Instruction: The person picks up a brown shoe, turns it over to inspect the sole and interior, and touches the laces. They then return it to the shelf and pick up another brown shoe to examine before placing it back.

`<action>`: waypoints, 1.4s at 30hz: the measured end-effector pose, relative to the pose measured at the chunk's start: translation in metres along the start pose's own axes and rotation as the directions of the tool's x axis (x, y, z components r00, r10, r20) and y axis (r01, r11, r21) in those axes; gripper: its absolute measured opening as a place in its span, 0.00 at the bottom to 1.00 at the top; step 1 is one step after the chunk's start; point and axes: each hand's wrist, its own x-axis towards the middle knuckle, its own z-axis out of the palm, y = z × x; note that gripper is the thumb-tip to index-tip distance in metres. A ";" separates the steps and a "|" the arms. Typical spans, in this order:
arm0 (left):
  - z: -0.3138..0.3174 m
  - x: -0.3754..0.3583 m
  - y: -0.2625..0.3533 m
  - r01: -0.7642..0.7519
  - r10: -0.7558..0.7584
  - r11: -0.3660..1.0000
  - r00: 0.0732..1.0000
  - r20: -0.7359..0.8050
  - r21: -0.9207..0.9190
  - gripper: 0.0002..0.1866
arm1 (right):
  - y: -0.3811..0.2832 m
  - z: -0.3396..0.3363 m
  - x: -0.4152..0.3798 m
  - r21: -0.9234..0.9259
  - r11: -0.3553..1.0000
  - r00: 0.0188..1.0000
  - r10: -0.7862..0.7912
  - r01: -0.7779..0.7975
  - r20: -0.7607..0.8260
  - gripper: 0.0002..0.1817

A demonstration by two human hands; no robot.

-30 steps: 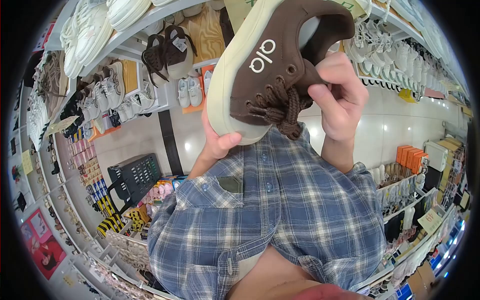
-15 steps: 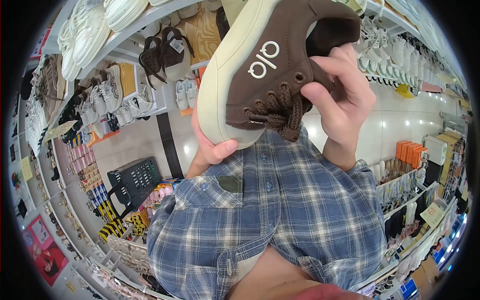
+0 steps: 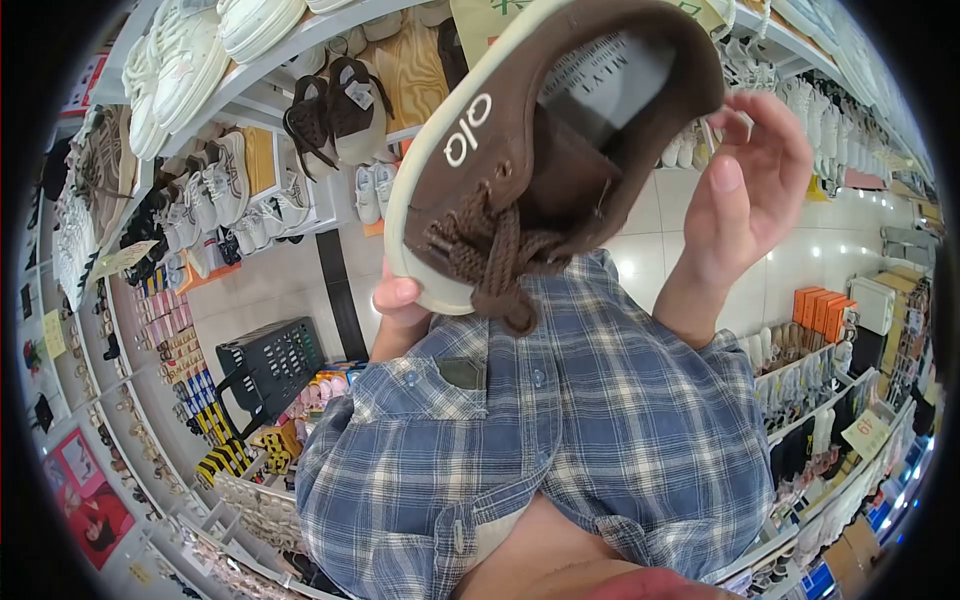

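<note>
A brown sneaker (image 3: 508,135) with a cream sole, white lettering on its side and thick brown laces (image 3: 485,235) is held up before my chest. My left hand (image 3: 402,303) grips it at the toe, its thumb on the sole's edge and its other fingers hidden beneath. The shoe's opening faces me, showing the brown tongue and a grey printed insole (image 3: 610,85). Beside the heel, my right hand (image 3: 752,190) is open, thumb apart and fingers loosely bent, with fingertips right at the heel's edge.
Shelves of white shoes (image 3: 185,75) run along the upper left, with a dark pair (image 3: 335,115) on a lower one. A black basket (image 3: 268,365) stands on the floor at left. Orange boxes (image 3: 822,312) and a rack of packaged goods (image 3: 800,395) are at right.
The shoe has tilted so its opening and insole now face me. My right hand has let go of the tongue area and moved right. My left hand still grips the toe.
</note>
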 end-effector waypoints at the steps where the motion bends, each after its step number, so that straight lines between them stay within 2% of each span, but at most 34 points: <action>1: -0.001 -0.001 0.000 0.015 -0.015 0.999 1.000 0.008 -0.032 0.53 | 0.000 -0.001 0.003 0.039 0.997 0.997 0.074 -0.073 -0.024 0.25; 2: -0.002 -0.003 0.000 0.031 -0.030 0.998 0.999 0.016 -0.063 0.53 | 0.002 -0.005 0.004 0.112 0.985 0.991 0.132 -0.132 0.008 0.28; 5: 0.003 -0.001 0.003 0.040 -0.035 0.997 0.997 0.071 -0.073 0.54 | -0.007 0.000 0.009 0.072 0.991 0.981 0.100 -0.113 0.164 0.40; 6: 0.005 -0.001 0.004 0.015 -0.017 1.000 0.997 0.082 0.013 0.54 | -0.008 0.003 0.011 0.019 0.995 0.984 0.096 -0.100 0.149 0.43; 9: 0.011 0.005 0.009 -0.064 0.030 0.961 0.991 0.130 0.268 0.54 | -0.015 0.009 0.018 -0.162 0.982 0.965 0.130 -0.094 0.228 0.42; 11: 0.013 0.009 0.011 -0.127 0.059 0.896 0.984 0.170 0.425 0.54 | -0.018 0.015 0.019 -0.145 0.972 0.962 0.211 -0.186 0.176 0.38; 12: 0.015 0.014 0.006 -0.231 0.134 0.857 0.963 0.232 0.462 0.53 | -0.017 0.014 0.020 -0.123 0.965 0.959 0.250 -0.234 0.137 0.37; 13: 0.010 0.017 0.004 -0.371 0.195 0.752 0.915 0.354 0.544 0.52 | -0.011 0.017 0.018 -0.091 0.963 0.962 0.262 -0.255 0.082 0.36; 15: 0.013 0.018 0.000 -0.432 0.225 0.636 0.897 0.381 0.639 0.52 | 0.000 0.022 0.016 -0.021 0.959 0.958 0.284 -0.284 -0.029 0.34; 16: 0.014 0.019 0.000 -0.455 0.227 0.602 0.885 0.406 0.656 0.51 | 0.006 0.019 0.015 0.034 0.972 0.972 0.233 -0.233 0.007 0.34; 18: 0.014 0.021 0.002 -0.501 0.229 0.529 0.862 0.453 0.686 0.51 | 0.013 0.024 0.008 0.061 0.982 0.982 0.183 -0.180 -0.054 0.33; 25: 0.016 0.020 0.000 -0.553 0.267 0.458 0.833 0.485 0.696 0.48 | 0.018 0.021 0.008 0.016 0.995 0.995 0.097 -0.097 -0.005 0.34; 30: 0.014 0.019 -0.003 -0.537 0.289 0.430 0.843 0.453 0.726 0.49 | 0.012 0.029 0.011 -0.070 0.986 0.988 0.153 -0.154 -0.030 0.40; 33: 0.017 0.017 -0.004 -0.492 0.269 0.485 0.871 0.412 0.723 0.49 | 0.012 0.031 0.011 0.068 0.987 0.989 0.145 -0.145 0.007 0.36; 36: 0.018 0.020 -0.003 -0.561 0.289 0.444 0.828 0.481 0.698 0.49 | 0.007 0.034 0.010 0.077 0.988 0.991 0.135 -0.136 0.020 0.36; 40: 0.020 0.021 -0.003 -0.579 0.293 0.398 0.815 0.499 0.712 0.49 | 0.014 0.028 0.007 0.158 0.970 0.982 0.190 -0.187 -0.004 0.36; 42: 0.020 0.021 -0.002 -0.590 0.297 0.368 0.807 0.510 0.719 0.49 | 0.019 0.029 0.005 0.120 0.978 0.984 0.174 -0.170 -0.027 0.36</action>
